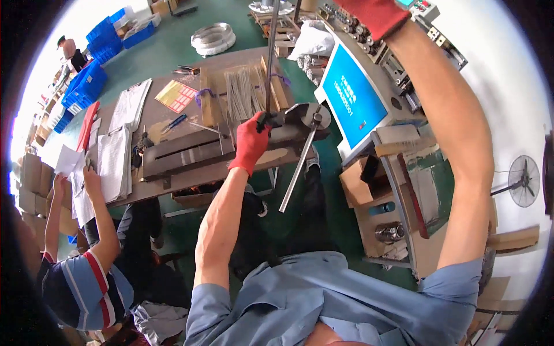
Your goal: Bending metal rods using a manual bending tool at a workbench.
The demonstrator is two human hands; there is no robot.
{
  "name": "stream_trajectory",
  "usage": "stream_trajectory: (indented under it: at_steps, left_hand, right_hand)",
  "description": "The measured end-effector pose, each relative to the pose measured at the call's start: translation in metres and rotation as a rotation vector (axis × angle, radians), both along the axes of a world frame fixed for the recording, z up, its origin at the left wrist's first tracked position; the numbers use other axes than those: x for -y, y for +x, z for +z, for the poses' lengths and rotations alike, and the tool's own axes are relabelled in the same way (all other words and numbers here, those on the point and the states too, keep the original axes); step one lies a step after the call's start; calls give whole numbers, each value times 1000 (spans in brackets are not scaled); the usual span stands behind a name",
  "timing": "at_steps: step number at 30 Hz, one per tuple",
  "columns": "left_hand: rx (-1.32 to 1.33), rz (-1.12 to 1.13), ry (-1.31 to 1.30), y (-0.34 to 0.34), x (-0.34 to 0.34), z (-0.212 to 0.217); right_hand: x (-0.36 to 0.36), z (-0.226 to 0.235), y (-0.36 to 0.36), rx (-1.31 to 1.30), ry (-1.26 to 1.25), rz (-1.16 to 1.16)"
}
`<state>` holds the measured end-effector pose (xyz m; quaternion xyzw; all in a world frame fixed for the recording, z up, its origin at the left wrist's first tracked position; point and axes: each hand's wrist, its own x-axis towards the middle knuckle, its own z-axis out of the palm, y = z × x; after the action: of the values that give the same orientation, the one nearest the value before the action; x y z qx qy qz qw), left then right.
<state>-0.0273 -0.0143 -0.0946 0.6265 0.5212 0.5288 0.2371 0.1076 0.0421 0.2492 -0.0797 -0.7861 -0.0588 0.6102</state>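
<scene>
Gripping long thin grey metal rod [270,52] with red-gloved left hand [250,141] at bending tool [300,118] on counter [173,167]; right hand [375,14] raised, grip unclear; keeping rod seated firmly

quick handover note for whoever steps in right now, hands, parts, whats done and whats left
Left hand, red glove: grip closed on a thin metal rod standing upright at the bending jig on the bench edge.
Right hand, red glove: raised to the roller machine; grip not readable.
Jig lever hangs down, unheld.
Straight rods are bundled on the bench.
Done: rod placed at the jig. Left: no bend visible yet.
</scene>
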Motion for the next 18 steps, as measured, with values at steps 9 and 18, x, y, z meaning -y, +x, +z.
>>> stream_trajectory:
  at_steps: [9,18]
  left_hand:
    - [-87,36,27,0,-7,-14]
    - [18,12,-2,2,-1,-11]
  right_hand:
    - [-3,1,8,17,153,-303]
    - [2,-6,14,6,130,-200]
